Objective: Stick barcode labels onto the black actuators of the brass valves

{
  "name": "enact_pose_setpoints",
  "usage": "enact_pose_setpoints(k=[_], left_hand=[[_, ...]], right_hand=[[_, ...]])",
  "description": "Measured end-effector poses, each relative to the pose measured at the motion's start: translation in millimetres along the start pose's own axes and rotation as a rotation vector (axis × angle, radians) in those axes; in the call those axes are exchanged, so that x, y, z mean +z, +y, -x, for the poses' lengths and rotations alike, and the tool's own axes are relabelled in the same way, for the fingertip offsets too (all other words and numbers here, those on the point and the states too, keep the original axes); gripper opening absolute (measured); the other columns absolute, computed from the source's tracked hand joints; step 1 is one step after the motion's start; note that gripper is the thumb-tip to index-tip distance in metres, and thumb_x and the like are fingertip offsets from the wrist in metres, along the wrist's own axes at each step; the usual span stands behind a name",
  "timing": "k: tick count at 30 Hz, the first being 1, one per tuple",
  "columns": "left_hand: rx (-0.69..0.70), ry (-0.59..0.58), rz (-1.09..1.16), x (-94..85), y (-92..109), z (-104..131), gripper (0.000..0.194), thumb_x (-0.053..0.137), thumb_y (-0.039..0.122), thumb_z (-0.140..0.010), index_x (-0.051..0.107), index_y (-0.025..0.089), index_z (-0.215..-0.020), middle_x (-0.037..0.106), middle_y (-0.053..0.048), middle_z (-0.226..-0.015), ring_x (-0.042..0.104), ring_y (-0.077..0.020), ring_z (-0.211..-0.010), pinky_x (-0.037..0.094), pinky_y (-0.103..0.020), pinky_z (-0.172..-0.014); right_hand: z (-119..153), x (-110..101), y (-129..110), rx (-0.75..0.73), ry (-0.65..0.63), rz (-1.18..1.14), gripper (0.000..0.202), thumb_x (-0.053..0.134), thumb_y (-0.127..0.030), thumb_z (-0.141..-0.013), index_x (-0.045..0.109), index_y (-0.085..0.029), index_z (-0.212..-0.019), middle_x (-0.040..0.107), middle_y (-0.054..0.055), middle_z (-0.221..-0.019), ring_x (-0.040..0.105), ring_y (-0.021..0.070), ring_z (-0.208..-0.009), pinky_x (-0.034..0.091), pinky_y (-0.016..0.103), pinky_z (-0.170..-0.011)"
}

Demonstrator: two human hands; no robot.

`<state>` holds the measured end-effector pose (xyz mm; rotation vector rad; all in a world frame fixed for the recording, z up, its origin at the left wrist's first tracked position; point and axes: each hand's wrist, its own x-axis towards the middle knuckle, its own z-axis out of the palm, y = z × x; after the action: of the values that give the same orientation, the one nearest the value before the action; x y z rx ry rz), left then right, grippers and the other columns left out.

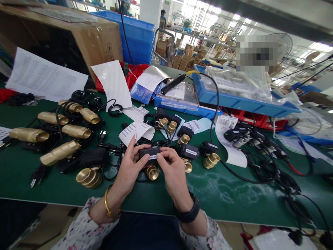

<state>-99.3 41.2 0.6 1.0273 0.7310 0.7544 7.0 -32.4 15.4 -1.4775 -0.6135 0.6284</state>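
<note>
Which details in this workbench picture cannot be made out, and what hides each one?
- Head view: the valve's black box label, partly covered by the fingers of both hands.
- Print on the label strips: too small to read.
- Area by the fan: blurred out.
- Cables at right: ends cut off by the frame edge.

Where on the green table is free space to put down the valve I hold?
Bare green mat lies along the near edge, right of the right hand, before the tangled black cables. A smaller patch is left, below the long brass valves. The middle, with small black-and-brass valves, is crowded.
</note>
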Motion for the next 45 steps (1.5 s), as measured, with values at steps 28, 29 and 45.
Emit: enact_pose_setpoints(k=[28, 29, 45], left_hand=[[0.115, 0.085, -0.100, 5.6, -4.3, 3.3, 0.083, 0.067, 0.025, -0.075, 0.017, 0.028, -0.143, 0.061, -0.006, -0.111, 0.057, -0.0193, -0.104, 0.046, -0.035, -0.093], [0.120, 0.082, -0.101, 5.9, -4.4, 4.1, 0.083, 0.067, 0.025, -0.076, 0.017, 0.028, -0.143, 0.061, -0.006, -0.111, 0.057, -0.0195, -0.104, 0.046, -0.035, -0.093], [0.033, 0.021, -0.087, -7.2, -4.5, 0.8, 0.085, 0.065, 0.032, -0.077, 0.012, 0.035, -0.143, 0.057, -0.007, -0.119, 0.058, -0.0223, -0.104, 0.055, -0.025, -0.066]], right_hand=[[13.7, 1.7, -6.4, -0.480, 0.087, 0.879, 0.015, 0.051, -0.020, -0.088, 0.061, -0.020, -0.077, 0.054, 0.011, -0.103, 0.053, 0.0236, -0.092, 0.043, 0.037, -0.077], [13.1, -0.8, -6.4, -0.475, 0.089, 0.907, 0.015, 0.051, -0.022, -0.089, 0.060, -0.020, -0.078, 0.054, 0.011, -0.101, 0.054, 0.0224, -0.087, 0.044, 0.035, -0.073], [-10.7, -1.5, 9.4, 0.075, -0.362, -0.151, 0.040, 0.062, -0.036, -0.080, 0.057, -0.023, -0.117, 0.063, 0.004, -0.108, 0.060, 0.0205, -0.096, 0.050, 0.032, -0.081]])
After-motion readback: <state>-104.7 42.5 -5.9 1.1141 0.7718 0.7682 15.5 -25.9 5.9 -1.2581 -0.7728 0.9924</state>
